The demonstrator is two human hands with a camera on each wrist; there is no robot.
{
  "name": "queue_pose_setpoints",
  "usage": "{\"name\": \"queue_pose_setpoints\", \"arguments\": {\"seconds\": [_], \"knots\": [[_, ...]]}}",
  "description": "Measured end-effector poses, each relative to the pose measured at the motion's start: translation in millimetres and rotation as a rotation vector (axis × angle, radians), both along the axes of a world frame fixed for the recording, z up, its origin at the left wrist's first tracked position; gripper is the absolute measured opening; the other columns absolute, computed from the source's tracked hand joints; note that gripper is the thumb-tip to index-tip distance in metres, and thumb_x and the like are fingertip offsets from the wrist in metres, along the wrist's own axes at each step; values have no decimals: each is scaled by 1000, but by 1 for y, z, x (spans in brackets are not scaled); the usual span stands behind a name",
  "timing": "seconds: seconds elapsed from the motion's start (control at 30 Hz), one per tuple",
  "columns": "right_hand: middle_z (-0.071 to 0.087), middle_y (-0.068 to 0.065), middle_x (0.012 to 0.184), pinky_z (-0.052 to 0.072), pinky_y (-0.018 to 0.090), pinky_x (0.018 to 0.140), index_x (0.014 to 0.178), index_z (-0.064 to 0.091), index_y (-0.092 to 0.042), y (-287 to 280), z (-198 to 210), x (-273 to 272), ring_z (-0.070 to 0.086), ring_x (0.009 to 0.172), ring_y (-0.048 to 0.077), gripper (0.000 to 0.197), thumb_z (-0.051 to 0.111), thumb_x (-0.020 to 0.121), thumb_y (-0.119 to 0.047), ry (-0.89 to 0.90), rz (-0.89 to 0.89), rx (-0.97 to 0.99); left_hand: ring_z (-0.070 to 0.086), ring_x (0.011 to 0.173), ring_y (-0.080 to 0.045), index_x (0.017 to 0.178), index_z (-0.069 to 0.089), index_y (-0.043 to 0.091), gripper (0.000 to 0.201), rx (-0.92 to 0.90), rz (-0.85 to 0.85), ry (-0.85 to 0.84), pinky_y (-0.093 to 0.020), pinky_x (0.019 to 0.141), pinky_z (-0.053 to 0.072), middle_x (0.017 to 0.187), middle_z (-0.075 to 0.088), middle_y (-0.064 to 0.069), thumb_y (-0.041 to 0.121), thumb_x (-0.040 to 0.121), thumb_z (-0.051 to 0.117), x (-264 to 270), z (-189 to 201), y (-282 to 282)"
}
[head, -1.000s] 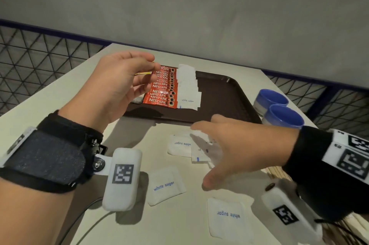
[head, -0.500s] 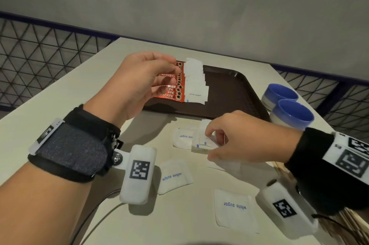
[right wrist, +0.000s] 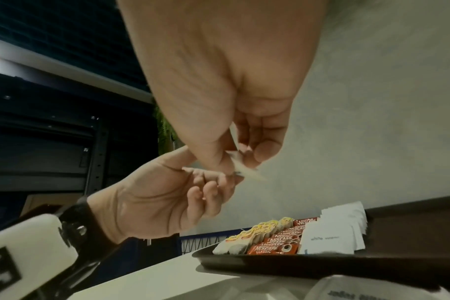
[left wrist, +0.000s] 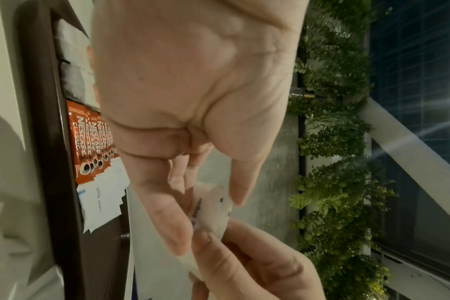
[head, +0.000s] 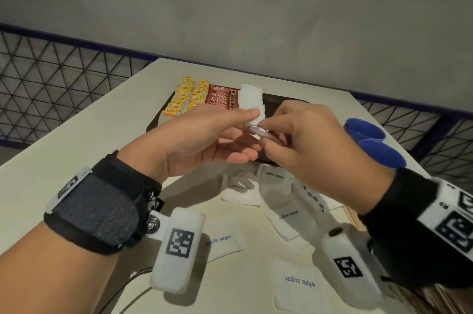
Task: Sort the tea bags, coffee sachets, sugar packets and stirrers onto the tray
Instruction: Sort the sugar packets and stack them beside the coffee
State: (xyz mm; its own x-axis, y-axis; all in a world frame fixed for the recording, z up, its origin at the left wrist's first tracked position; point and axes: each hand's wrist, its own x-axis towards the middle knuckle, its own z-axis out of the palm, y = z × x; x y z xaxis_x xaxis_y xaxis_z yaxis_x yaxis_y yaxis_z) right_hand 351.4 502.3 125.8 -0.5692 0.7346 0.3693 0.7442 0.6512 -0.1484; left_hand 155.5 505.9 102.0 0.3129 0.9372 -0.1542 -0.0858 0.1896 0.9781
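Head view showed a pale counter (head: 84, 149) below a grey wall (head: 256, 6); two blue cups (head: 378, 152) at 3 o'clock; both hands' fingers (head: 245, 115) pinched one sugar packet (head: 256, 130).

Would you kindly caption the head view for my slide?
Both hands, left hand and right hand, pinch a sugar packet above the tray.

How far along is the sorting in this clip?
Done: tea bags, coffee sachets and a sugar row lie on the tray. In hand: both hands, left and right, pinch a sugar packet. Left: loose packets on the table; no stirrers on the tray.
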Motion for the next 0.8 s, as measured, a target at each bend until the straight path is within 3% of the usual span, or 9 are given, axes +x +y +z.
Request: {"name": "queue_pose_setpoints", "arguments": {"seconds": [0.07, 0.13, 0.2, 0.27, 0.37, 0.47, 0.6, 0.7, 0.8], "knots": [[58, -3, 90, 44, 28, 73, 100, 78, -16, 3, 3, -2, 52, 80, 8, 28, 62, 92, -37, -1, 0, -35, 75, 76, -20, 107, 72, -5, 23, 30, 49, -47, -21, 68, 63, 93, 76, -18, 14, 95, 69, -2, -2, 2], [57, -6, 98, 45, 24, 73, 114, 76, -21, 3, 10, -3, 53, 85, 6, 31, 67, 90, -40, 60, -12, -118, 75, 75, -20, 102, 71, -4, 10, 53, 99, -55, -22, 70, 63, 85, 75, -14, -3, 94, 66, -5, -3, 3], [54, -11, 107, 43, 17, 73, 129, 67, -32, 7, 17, -2, 53, 92, 2, 40, 70, 89, -41, 127, -53, -144, 76, 78, -21, 106, 72, -1, 15, 88, 118, -41, -23, 70, 63, 88, 78, -12, -7, 93, 65, -5, -3, 2], [54, -13, 114, 44, 18, 74, 135, 58, -38, 17, 23, -2, 55, 95, 4, 49, 73, 88, -40, 123, -94, -157, 78, 83, -23, 114, 72, 1, 22, 114, 120, -33, -24, 72, 64, 98, 80, -13, -5, 95, 65, -5, -3, 1], [70, -13, 97, 48, 20, 64, 121, 68, -30, 33, 31, -5, 62, 72, 3, 33, 75, 89, -32, 91, -107, -320, 79, 96, -28, 126, 69, 6, 29, 118, 110, -30, -29, 81, 65, 110, 79, -15, -1, 98, 63, -4, -2, 0], [73, -3, 74, 50, 17, 51, 101, 74, -22, 43, 38, -9, 60, 51, 1, 11, 76, 91, -20, 146, -62, -495, 79, 97, -30, 127, 67, 7, 28, 117, 145, -31, -34, 85, 64, 108, 80, -15, 0, 99, 62, -3, -2, 1], [76, 6, 82, 54, 24, 55, 96, 73, -16, 75, 49, -10, 60, 54, 2, 7, 76, 90, -13, 163, -68, -526, 79, 94, -31, 121, 67, 8, 22, 115, 256, -55, -35, 81, 66, 101, 80, -14, 4, 100, 63, -7, 0, 4], [74, 9, 85, 52, 32, 59, 92, 73, -15, 130, 62, -4, 61, 64, 14, 5, 75, 89, -12, 185, -170, -439, 79, 93, -31, 117, 67, 8, 18, 100, 310, -78, -31, 75, 65, 102, 81, -14, 5, 100, 64, -13, 5, 5], [70, 13, 88, 50, 28, 55, 96, 71, -10, 189, 66, -1, 59, 66, 17, 5, 71, 91, -9, 120, -304, -366, 79, 90, -30, 114, 68, 7, 14, 84, 318, -55, -33, 75, 63, 100, 81, -13, 7, 100, 64, -15, 5, 6]]}}
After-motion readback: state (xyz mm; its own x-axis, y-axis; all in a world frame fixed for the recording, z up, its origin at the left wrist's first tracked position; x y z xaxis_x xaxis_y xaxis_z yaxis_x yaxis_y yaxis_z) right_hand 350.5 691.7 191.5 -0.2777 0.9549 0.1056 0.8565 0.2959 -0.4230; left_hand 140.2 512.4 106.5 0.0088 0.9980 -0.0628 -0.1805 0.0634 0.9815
